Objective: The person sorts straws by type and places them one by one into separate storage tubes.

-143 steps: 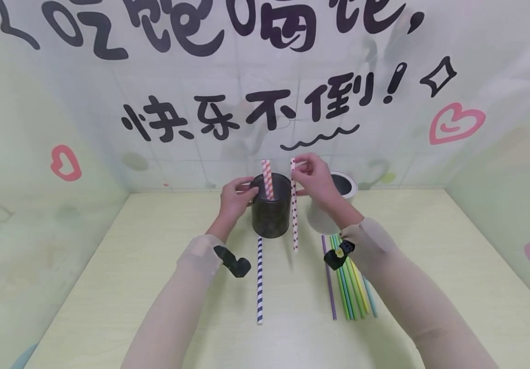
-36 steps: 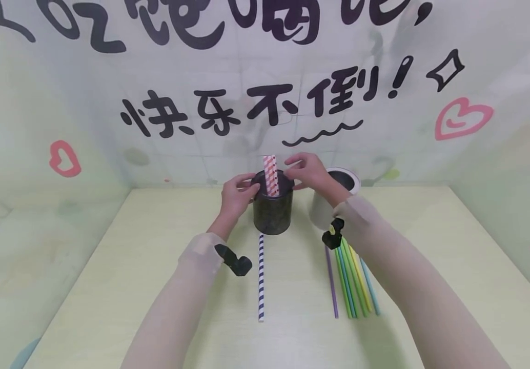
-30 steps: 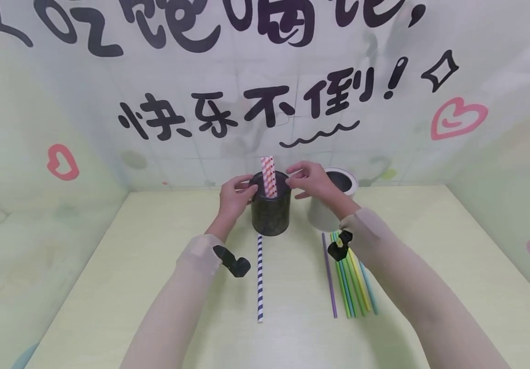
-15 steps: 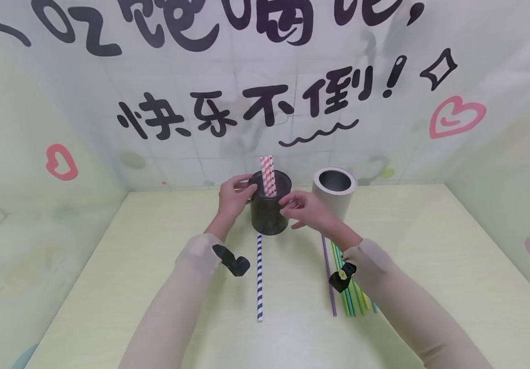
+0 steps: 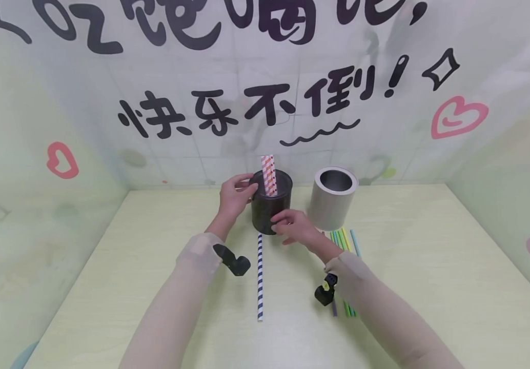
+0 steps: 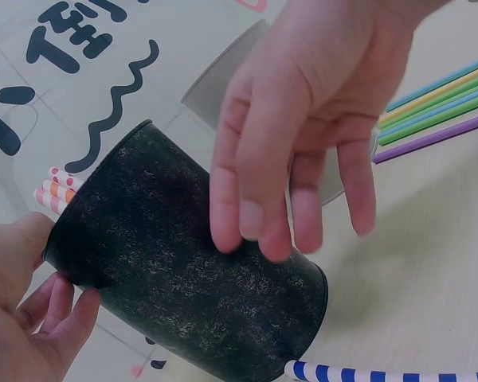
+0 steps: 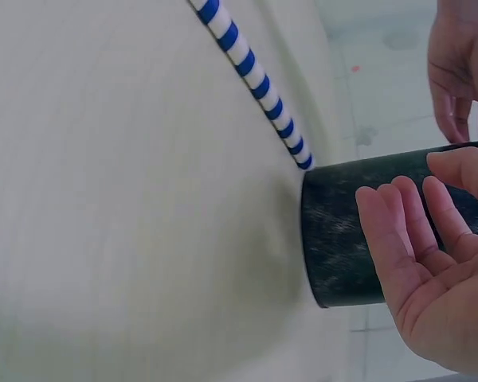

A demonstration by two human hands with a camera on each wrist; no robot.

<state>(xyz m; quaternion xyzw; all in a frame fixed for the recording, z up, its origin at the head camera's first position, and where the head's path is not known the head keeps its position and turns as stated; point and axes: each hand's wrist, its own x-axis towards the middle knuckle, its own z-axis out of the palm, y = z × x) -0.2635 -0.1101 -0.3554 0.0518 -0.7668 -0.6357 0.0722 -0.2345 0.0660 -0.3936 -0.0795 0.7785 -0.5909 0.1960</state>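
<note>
finely mottled black cylinder (image 6: 159,255), slim patterned straws (image 5: 268,177) inside

Booth-type set-up: light tbl (image 5: 131,256), printed backdrop (image 5: 177,166) w/ Chinese chars (image 5: 270,110).

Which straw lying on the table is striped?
The blue-and-white straw, alone in front of the black container; the straws grouped near the pale container are plain-coloured.

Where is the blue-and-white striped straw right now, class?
In the head view, the striped straw lies on the table near the middle, left of the plain coloured straws, with its far end by the foot of the black cup.
</note>
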